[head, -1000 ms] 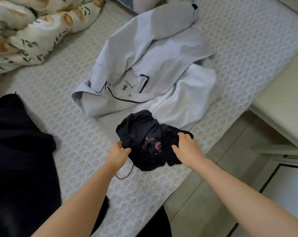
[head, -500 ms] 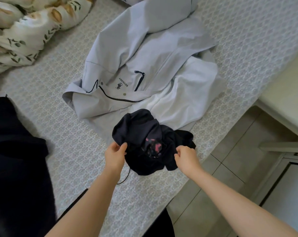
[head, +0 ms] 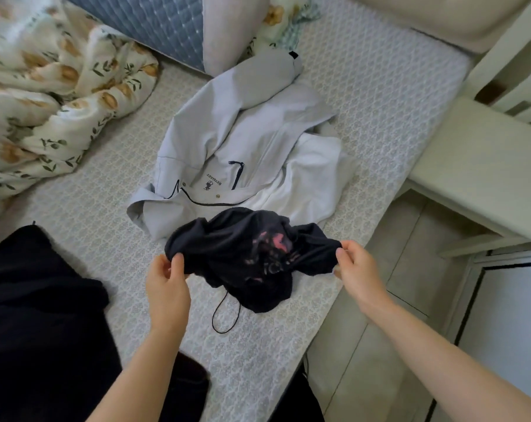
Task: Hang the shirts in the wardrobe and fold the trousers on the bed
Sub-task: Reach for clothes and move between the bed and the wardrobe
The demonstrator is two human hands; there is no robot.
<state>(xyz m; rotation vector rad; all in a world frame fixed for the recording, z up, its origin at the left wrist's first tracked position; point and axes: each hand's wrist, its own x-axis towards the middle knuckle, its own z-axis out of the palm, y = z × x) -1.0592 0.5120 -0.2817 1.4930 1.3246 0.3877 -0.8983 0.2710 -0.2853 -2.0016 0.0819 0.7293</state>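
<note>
Left hand (head: 166,277) & right hand (head: 357,266) each pinch an edge of dark garment (head: 246,257), arms outstretched w/ cloth raised between

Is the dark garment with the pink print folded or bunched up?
Bunched, not folded: the dark garment with the pink print sags crumpled between the left hand and right hand, each pinching its upper edge.

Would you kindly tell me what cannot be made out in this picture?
In the head view:
dark garment: bunched between left hand and right hand, kind and pink print unreadable.
black fabric: cut off by the left edge.
grey jacket: near edge behind the dark garment.
</note>
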